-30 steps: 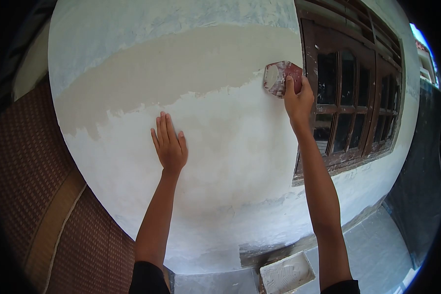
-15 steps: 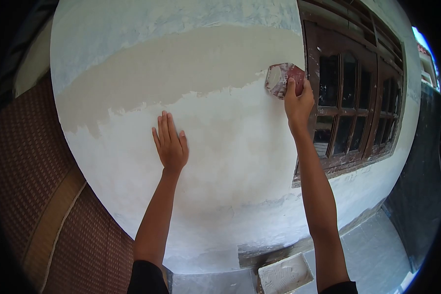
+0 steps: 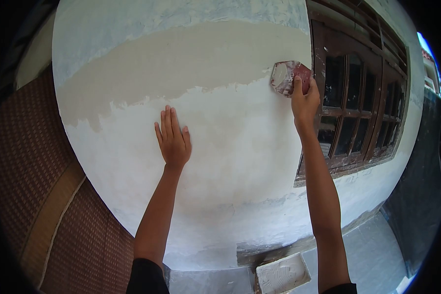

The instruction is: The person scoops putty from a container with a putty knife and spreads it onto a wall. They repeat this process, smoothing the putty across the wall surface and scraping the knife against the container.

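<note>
My right hand [image 3: 306, 103] grips a reddish, putty-smeared scraper [image 3: 290, 78] by its right side. The blade lies against the wall [image 3: 230, 147], just left of the window frame, at the right end of a damp grey-beige band of putty [image 3: 181, 59]. A pale lump of putty shows on the scraper's left part. Lower and further left, my left hand [image 3: 174, 139] rests flat on the whitish wall below the band's ragged lower edge, fingers stretched upward and thumb apart.
A dark brown wooden window [image 3: 348, 93] with glass panes is set into the wall at right. On the grey ledge below stands a tray of white putty [image 3: 284, 274]. Brown woven matting [image 3: 29, 161] hangs at left, and a dark sheet [image 3: 421, 171] is at far right.
The view has shifted slightly, moving the window and both hands a little right in the picture. My left hand stays on the same wall spot; the scraper remains beside the window frame.
</note>
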The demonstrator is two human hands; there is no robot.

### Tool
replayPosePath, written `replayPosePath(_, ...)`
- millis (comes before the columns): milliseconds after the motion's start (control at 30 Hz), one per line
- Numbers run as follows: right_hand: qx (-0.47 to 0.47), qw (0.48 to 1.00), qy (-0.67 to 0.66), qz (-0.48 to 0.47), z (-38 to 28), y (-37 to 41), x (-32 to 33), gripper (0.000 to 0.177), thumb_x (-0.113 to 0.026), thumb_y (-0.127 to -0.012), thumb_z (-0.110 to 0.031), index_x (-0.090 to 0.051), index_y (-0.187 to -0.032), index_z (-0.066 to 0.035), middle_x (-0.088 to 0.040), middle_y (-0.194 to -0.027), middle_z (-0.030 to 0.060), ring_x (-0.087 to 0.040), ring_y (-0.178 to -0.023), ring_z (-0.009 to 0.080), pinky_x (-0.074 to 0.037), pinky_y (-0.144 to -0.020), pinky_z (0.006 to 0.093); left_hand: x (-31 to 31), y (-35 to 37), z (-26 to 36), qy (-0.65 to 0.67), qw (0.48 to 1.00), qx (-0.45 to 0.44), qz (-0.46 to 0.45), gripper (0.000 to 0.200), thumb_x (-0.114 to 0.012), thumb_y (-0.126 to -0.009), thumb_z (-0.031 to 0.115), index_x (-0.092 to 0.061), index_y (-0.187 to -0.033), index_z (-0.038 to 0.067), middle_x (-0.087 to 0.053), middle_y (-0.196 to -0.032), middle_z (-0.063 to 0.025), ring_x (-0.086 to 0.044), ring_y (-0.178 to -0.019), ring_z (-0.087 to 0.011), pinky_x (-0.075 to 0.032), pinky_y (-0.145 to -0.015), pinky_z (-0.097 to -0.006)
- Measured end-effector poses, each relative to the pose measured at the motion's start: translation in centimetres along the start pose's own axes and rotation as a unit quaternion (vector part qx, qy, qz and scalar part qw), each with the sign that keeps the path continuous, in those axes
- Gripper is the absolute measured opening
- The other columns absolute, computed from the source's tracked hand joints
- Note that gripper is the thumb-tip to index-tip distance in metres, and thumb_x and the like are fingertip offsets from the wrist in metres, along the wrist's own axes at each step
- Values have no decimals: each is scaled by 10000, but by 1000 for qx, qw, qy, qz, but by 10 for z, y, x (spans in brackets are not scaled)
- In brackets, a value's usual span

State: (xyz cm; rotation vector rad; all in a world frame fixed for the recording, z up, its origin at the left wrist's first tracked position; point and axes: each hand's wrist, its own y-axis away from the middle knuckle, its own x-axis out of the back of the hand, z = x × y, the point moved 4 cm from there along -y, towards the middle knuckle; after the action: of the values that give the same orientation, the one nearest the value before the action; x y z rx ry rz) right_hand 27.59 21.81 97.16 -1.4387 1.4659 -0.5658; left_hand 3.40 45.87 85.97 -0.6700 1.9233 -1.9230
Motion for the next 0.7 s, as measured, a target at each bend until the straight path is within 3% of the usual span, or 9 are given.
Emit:
replayPosePath(67, -15, 995, -88, -35, -10, 6, -11, 256, -598, -998, -217, -648, -1075, 21, -702, -843, 73, -641, -761, 118, -515, -719, 293, 0, -3, 0, -2, 1000, -3, 5, 575, -372, -1022, 188, -276, -1551, -14, -293, -1615, -151, -243, -1510, -305, -133, -1222, -513)
replayPosePath(100, 2, 991, -116, -67, -21, 13, -25, 276, -598, -997, -230, -635, -1089, 27, -691, -822, 97, -641, -765, 131, -513, -735, 297, 1, -3, 1, 2, 1000, -5, 7, 575, -372, -1020, 185, -277, -1550, -15, -294, -1615, -152, -243, -1510, -305, -133, -1221, -514)
replayPosePath(200, 15, 990, 2, -141, -39, 21, -40, 286, -602, -988, -233, -624, -1093, 32, -697, -826, 142, -671, -766, 178, -520, -740, 324, 2, -2, 0, 5, 1000, -5, 5, 576, -376, -1017, 180, -278, -1549, -18, -294, -1615, -154, -244, -1509, -306, -131, -1222, -514)
replayPosePath(300, -3, 996, 43, -78, -27, 14, -29, 289, -618, -967, -230, -622, -1093, 30, -715, -871, 197, -715, -798, 270, -531, -759, 363, 2, -1, 1, 6, 1000, -5, -2, 577, -378, -1014, 178, -281, -1548, -20, -294, -1615, -156, -246, -1509, -308, -130, -1222, -513)
replayPosePath(500, -14, 999, 22, 31, -5, -1, 5, 309, -621, -976, -247, -622, -1107, 33, -721, -874, 161, -701, -793, 211, -527, -747, 343, 1, -1, 0, 2, 1000, -4, 4, 571, -372, -1017, 178, -287, -1546, -19, -295, -1615, -153, -246, -1509, -308, -132, -1223, -511)
replayPosePath(567, 17, 993, -96, -60, -14, 6, -20, 300, -614, -988, -244, -623, -1115, 27, -718, -885, 141, -680, -805, 170, -519, -751, 322, 0, -2, 1, 4, 1000, -5, 5, 568, -369, -1019, 179, -288, -1546, -18, -295, -1615, -151, -246, -1509, -308, -133, -1223, -510)
replayPosePath(633, 8, 990, -26, -135, -36, 19, -36, 304, -625, -982, -239, -620, -1114, 35, -712, -882, 159, -682, -808, 177, -517, -760, 321, 3, -1, 1, 0, 1000, -1, 16, 564, -412, -1016, 194, -331, -1531, -19, -342, -1601, -146, -281, -1503, -287, -151, -1220, -505)
replayPosePath(700, -1, 992, 32, -120, -22, 18, -40, 305, -636, -965, -235, -627, -1106, 35, -715, -874, 173, -700, -807, 208, -523, -759, 333, 2, -2, 0, -1, 1000, -4, 12, 566, -393, -1017, 189, -312, -1540, -14, -323, -1606, -149, -266, -1505, -295, -143, -1221, -507)
